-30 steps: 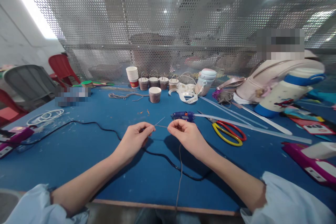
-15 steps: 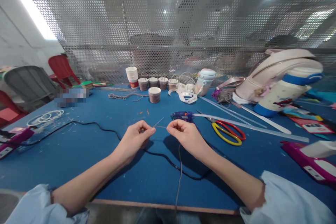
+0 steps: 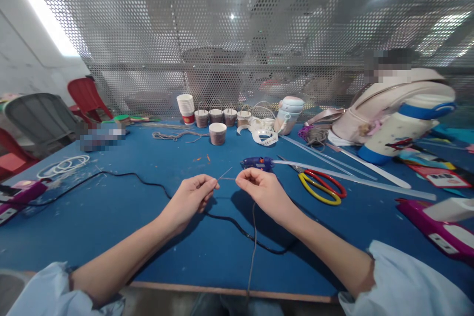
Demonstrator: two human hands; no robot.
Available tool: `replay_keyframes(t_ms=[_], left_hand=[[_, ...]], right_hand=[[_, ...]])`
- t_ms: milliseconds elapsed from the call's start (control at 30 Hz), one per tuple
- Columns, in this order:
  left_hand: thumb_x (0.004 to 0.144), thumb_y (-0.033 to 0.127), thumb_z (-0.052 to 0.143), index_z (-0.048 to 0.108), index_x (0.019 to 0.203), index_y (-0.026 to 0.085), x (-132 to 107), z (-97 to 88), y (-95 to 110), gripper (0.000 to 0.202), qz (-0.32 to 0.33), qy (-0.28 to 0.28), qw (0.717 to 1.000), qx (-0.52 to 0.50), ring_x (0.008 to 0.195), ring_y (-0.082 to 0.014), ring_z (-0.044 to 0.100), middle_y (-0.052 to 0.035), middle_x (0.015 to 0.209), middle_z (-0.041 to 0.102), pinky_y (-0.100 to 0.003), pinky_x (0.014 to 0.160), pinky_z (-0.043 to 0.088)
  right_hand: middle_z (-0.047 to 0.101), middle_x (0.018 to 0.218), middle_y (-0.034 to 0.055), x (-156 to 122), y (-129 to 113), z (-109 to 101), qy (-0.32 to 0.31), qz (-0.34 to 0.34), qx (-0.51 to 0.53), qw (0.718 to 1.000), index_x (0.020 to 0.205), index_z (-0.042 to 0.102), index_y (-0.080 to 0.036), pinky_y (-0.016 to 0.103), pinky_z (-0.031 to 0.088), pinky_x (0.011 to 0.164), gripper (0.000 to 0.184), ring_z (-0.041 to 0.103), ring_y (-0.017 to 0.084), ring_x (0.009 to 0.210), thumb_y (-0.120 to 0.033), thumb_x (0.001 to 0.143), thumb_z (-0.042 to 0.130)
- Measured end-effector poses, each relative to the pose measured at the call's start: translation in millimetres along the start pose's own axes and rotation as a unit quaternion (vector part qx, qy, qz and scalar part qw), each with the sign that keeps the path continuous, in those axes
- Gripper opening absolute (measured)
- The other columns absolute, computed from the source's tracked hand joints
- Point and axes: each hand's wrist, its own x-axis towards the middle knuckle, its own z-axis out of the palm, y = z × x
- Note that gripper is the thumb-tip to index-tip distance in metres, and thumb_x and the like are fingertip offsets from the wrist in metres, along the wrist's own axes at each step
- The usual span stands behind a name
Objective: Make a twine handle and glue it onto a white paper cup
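Observation:
My left hand [image 3: 192,196] pinches a thin needle [image 3: 224,173] that points up and right from its fingertips. Close beside it, my right hand [image 3: 261,188] pinches a grey thread [image 3: 254,237] whose end reaches toward the needle; the rest of the thread hangs down over the near edge of the blue table [image 3: 111,207]. Both hands hover just above the table, over a black cable [image 3: 237,227]. A blue hot-glue gun [image 3: 257,162] lies just behind my right hand.
Red-and-yellow scissors [image 3: 320,186] and long clear glue sticks [image 3: 355,177] lie to the right. Paper cups [image 3: 217,121], twine, a ribbon, bottles and a bag stand at the back before a perforated metal screen [image 3: 237,49]. Purple boxes lie at both sides.
Hardly anything differs; my left hand's fingers have shifted slightly on the needle, and both hands stay in the same place.

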Motion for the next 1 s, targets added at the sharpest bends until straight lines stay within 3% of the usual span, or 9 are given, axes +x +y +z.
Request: replay_keyframes(t_ms=[167,300,567,767,867,1000], left_hand=[[0.070,0.043,0.071,0.053,0.078,0.016,-0.5,0.3,-0.1,0.034,0.038,0.019,0.999,0.022,0.041,-0.0030,0.028,0.0105,0.050,0.037,-0.017,0.038,0.018],[0.072,0.044,0.069,0.049,0.072,0.018,-0.5,1.0,-0.4,0.033,0.035,0.025,0.999,0.023,0.040,-0.0034,0.027,0.0111,0.047,0.035,-0.017,0.038,0.019],[0.078,0.048,0.061,0.054,0.074,0.016,-2.8,-0.2,1.7,0.032,0.032,-0.007,0.998,0.049,0.041,-0.0038,0.034,0.0057,0.057,0.049,-0.019,0.040,0.023],[0.078,0.050,0.060,0.060,0.077,0.015,-2.0,0.2,1.3,0.035,0.028,0.008,0.998,0.063,0.044,-0.0051,0.031,0.0083,0.051,0.036,-0.018,0.042,0.022],[0.074,0.045,0.066,0.059,0.080,0.015,-2.4,1.0,1.6,0.032,0.048,0.025,0.996,0.068,0.045,-0.0045,0.031,0.0083,0.053,0.039,-0.018,0.041,0.021],[0.071,0.044,0.070,0.052,0.070,0.016,-3.2,2.7,1.5,0.034,0.064,0.043,0.995,0.058,0.043,-0.0040,0.030,0.0091,0.050,0.038,-0.017,0.041,0.020]], right_hand=[[0.054,0.066,-0.0016,0.0,0.4,-0.4,-0.002,-0.003,-0.001,1.000,0.072,0.059,-0.018,0.026,0.039,0.060,0.020,0.046,0.012,0.061,-0.037,0.076,0.057],[0.055,0.066,-0.0013,-0.7,-0.6,-0.5,-0.003,-0.006,-0.001,1.000,0.073,0.060,-0.017,0.026,0.040,0.061,0.019,0.047,0.012,0.062,-0.036,0.077,0.057],[0.055,0.066,-0.0010,-0.3,-3.8,-1.8,0.004,0.000,-0.010,1.000,0.072,0.059,-0.018,0.026,0.040,0.059,0.019,0.047,0.013,0.061,-0.036,0.077,0.057],[0.054,0.067,-0.0014,0.0,-3.9,-1.9,0.000,0.001,-0.005,1.000,0.073,0.059,-0.017,0.026,0.039,0.060,0.018,0.046,0.012,0.062,-0.035,0.077,0.057],[0.054,0.067,-0.0014,-0.5,-3.2,-1.9,-0.001,-0.002,-0.005,1.000,0.073,0.059,-0.017,0.026,0.039,0.060,0.019,0.046,0.012,0.061,-0.035,0.078,0.057],[0.055,0.067,-0.0015,-1.2,-2.6,-1.4,-0.007,-0.009,-0.005,1.000,0.073,0.059,-0.018,0.026,0.040,0.061,0.019,0.047,0.012,0.062,-0.036,0.078,0.057]])
